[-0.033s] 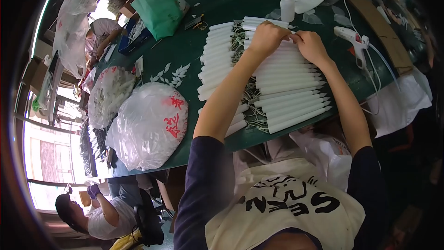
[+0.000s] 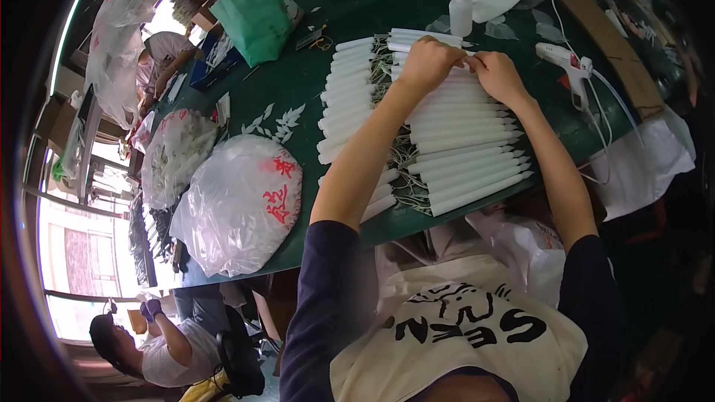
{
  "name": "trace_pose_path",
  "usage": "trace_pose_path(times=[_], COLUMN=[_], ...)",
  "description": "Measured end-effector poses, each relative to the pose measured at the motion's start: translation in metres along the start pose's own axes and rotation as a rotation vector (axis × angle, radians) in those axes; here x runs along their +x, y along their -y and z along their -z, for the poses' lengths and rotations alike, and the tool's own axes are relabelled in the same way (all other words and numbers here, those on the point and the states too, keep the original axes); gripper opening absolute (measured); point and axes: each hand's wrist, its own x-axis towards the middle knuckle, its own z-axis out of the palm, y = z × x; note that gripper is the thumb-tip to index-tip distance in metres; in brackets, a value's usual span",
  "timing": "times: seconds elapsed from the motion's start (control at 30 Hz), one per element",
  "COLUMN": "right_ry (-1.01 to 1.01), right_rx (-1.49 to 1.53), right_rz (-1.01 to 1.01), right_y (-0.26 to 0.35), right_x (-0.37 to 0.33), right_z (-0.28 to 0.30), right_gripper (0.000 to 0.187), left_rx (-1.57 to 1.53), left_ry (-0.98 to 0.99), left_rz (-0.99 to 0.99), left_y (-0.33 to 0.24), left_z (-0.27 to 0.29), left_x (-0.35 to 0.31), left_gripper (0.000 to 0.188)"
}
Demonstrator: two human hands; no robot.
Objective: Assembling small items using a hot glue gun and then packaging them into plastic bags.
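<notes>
Two rows of white candle-shaped sticks lie side by side on the green table, a left row [image 2: 348, 100] and a right row [image 2: 465, 134]. The right row's sticks have pointed, flame-like tips facing right. Thin pale wires [image 2: 403, 152] run tangled between the rows. My left hand [image 2: 432, 62] is closed, fingers pinched together over the far part of the right row. Its fingertips meet those of my right hand [image 2: 497, 76], which is also closed in a pinch, near the tip ends. What they pinch is too small and covered to make out.
A white glue gun [image 2: 567, 67] with its cable lies to the right, and a white bottle [image 2: 461, 13] stands beyond the sticks. Loose white flame-shaped pieces [image 2: 279, 125], a stuffed clear bag [image 2: 242, 205] and a green bag [image 2: 255, 16] are at left. A person [image 2: 167, 346] sits lower left.
</notes>
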Motion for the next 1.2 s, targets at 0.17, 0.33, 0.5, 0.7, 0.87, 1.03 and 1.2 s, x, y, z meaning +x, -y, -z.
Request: trace_pose_path(times=[0.17,0.33,0.5,0.7,0.87,1.03,1.2], right_ry=[-0.105,-0.169,-0.258,-0.122,0.053,-0.185,-0.355], right_rx=[0.018,-0.323,-0.137,0.26,0.607,0.151,0.13], right_rz=[0.06,0.414,0.28,-0.073,-0.371,-0.101,-0.183], right_y=[-0.006,-0.01,-0.01,-0.006,-0.012,-0.018,-0.025], right_x=[-0.001,-0.004,-0.003,0.007,0.013,0.005,-0.035], right_z=[0.002,0.009,-0.001,0.0,0.005,0.013,0.037], right_gripper=[0.025,0.016,0.017,0.027,0.034,0.037,0.035], left_rx=[0.018,-0.036,-0.013,-0.002,0.017,0.009,-0.012], left_ry=[0.049,0.073,0.076,0.017,-0.035,0.013,0.084], left_rz=[0.082,0.136,0.123,0.047,0.042,0.072,0.142], left_y=[-0.003,-0.002,-0.004,-0.004,-0.005,-0.004,0.002], left_z=[0.006,0.01,0.003,0.0,-0.001,-0.003,-0.003], left_x=[0.007,0.008,0.012,0.014,0.019,0.025,0.024], left_gripper=[0.006,0.009,0.009,0.006,0.003,0.012,0.014])
